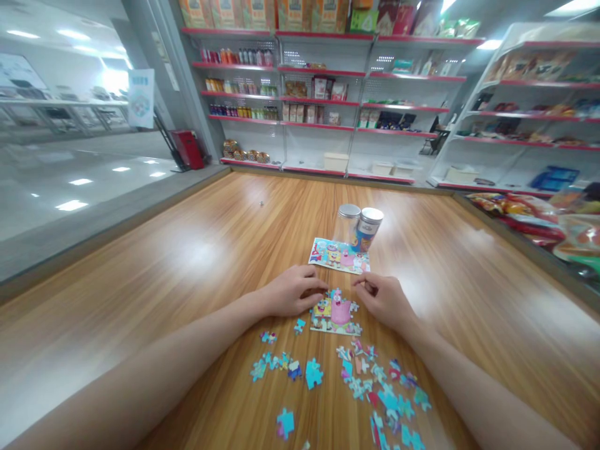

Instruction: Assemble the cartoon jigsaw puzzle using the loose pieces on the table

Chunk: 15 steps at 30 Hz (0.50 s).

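A partly joined puzzle [338, 314] with a yellow figure and a pink figure lies flat on the wooden table [225, 250]. My left hand [296, 290] rests at its upper left edge, fingers apart and touching the yellow part. Just off its upper right side is my right hand [382, 299], thumb and fingertips pinched together; whatever may be between them is too small to make out. Beyond both hands lies a printed picture card [340, 255] showing the same figures. Loose pieces surround the lower side, among them a large blue one [314, 373] and a pile [391, 400] at the lower right.
Two silver-lidded containers, one clear [347, 225] and one printed [368, 230], stand at the card's far edge. A small object [261, 203] sits farther back left. Packaged goods [529, 215] lie beyond the table's right edge, and stocked shelves [319, 72] stand behind.
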Each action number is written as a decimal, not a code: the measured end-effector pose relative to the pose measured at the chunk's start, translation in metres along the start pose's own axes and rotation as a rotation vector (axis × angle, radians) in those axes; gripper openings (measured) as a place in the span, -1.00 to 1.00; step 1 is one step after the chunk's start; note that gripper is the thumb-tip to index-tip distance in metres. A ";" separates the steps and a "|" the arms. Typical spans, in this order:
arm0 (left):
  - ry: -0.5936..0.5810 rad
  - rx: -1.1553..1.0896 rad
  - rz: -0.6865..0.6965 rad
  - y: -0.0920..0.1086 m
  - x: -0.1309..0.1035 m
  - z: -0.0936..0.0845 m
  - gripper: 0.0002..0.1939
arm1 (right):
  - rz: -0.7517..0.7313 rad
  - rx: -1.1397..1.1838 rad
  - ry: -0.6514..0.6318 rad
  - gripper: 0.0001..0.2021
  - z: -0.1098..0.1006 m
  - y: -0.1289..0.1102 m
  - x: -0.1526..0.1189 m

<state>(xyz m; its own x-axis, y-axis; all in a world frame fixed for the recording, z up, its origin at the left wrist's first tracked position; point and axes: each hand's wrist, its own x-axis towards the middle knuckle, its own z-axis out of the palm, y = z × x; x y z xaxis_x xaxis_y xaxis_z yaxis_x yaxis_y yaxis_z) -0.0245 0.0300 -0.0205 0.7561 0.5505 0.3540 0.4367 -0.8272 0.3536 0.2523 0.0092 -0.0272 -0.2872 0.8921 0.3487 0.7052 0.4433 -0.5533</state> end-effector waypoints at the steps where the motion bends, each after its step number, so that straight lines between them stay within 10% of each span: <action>1: -0.002 0.001 -0.003 0.001 0.000 -0.001 -0.71 | 0.009 0.015 0.003 -0.78 0.000 0.000 -0.001; 15: -0.014 -0.162 -0.148 0.004 -0.013 -0.006 -0.71 | 0.188 0.128 0.007 -0.76 -0.004 -0.013 -0.012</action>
<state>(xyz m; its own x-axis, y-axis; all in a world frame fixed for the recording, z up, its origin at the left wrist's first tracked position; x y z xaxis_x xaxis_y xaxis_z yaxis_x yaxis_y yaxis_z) -0.0352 0.0205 -0.0188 0.6965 0.6623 0.2761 0.4607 -0.7077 0.5356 0.2493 -0.0077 -0.0209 -0.1538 0.9596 0.2358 0.6578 0.2775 -0.7002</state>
